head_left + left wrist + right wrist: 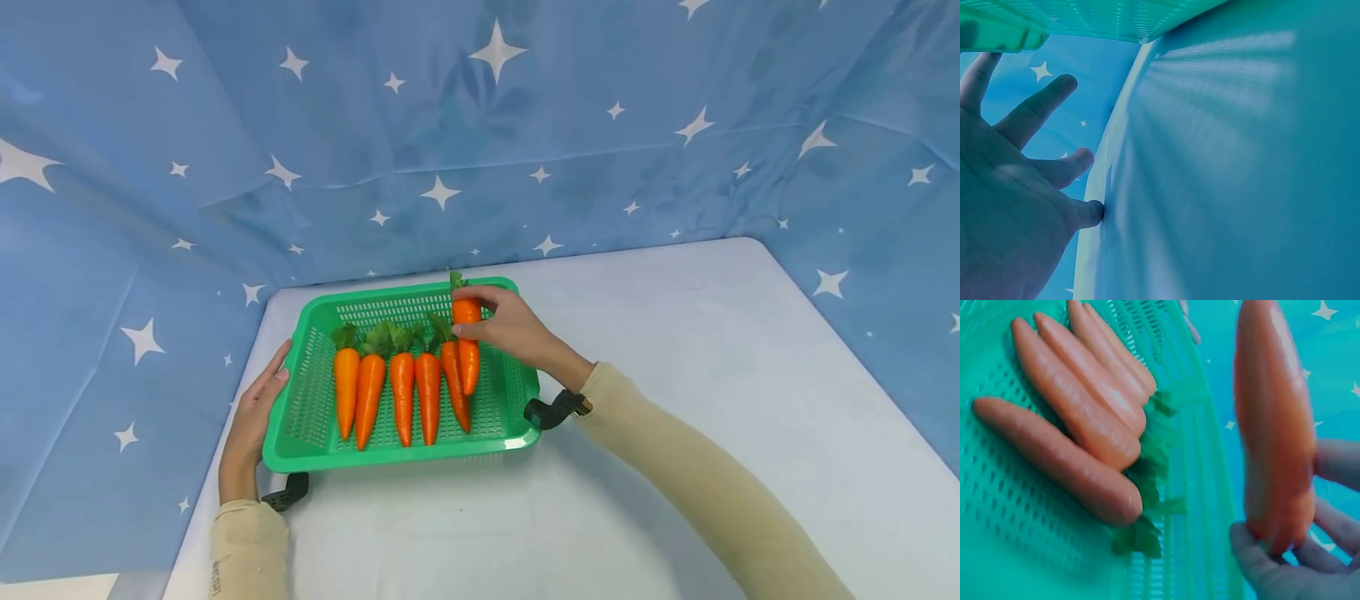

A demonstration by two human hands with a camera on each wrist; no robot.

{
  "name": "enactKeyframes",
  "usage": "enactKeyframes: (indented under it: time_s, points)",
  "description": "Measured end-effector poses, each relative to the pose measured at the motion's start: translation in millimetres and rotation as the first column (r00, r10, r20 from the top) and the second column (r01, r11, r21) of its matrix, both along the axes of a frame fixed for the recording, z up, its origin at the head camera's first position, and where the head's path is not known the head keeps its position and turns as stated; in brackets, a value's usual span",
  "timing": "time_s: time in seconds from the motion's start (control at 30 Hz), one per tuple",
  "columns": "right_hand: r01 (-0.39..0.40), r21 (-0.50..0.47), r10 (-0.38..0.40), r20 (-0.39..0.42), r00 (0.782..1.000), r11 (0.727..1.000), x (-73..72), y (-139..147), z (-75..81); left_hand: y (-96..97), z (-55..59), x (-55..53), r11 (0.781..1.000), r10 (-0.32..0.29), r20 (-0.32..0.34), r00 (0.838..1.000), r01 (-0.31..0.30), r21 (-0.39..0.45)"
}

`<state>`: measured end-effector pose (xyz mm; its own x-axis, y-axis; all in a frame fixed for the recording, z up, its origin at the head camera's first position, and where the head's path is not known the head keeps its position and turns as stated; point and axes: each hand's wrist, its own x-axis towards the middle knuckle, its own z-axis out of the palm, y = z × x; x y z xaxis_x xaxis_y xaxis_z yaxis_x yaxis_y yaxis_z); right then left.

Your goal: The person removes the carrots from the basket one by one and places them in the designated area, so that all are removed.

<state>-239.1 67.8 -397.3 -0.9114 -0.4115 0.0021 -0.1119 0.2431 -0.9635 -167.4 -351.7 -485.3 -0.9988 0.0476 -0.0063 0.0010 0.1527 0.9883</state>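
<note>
A green plastic basket (401,461) holds several orange carrots (402,392) with leafy green tops, laid side by side, tips toward the person. My right hand (504,321) pinches one more carrot (468,358) near its leafy end, between thumb and fingers, over the basket's right part. In the right wrist view this carrot (1275,425) stands apart from the row, its tip up in the picture. At the basket's left side is my left hand (255,412), thumb and fingertips at the rim. The left wrist view shows this hand's fingers (1038,112) spread and mostly straight beside the basket's underside (1104,22).
The basket stands on a white-covered table (645,317), close to its back left. A blue curtain (480,125) with white stars rises behind and along both sides. Black wrist straps (555,409) are on both arms, below beige sleeves (675,450).
</note>
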Motion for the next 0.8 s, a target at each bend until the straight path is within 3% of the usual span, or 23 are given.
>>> enactKeyframes:
  time_s: [0.33, 0.8]
  points:
    - [-0.034, -0.143, 0.027, -0.053, 0.998, 0.989, 1.4, 33, 2.3, -0.2, 0.0, 0.1, 1.000, -0.010, 0.004, 1.000, 0.010, 0.010]
    - [-0.033, -0.183, 0.022, -0.063, 0.998, 0.983, 5.4, 79, 0.2, 0.0, -2.3, 0.0, 0.999, -0.005, 0.009, 1.000, 0.005, 0.038]
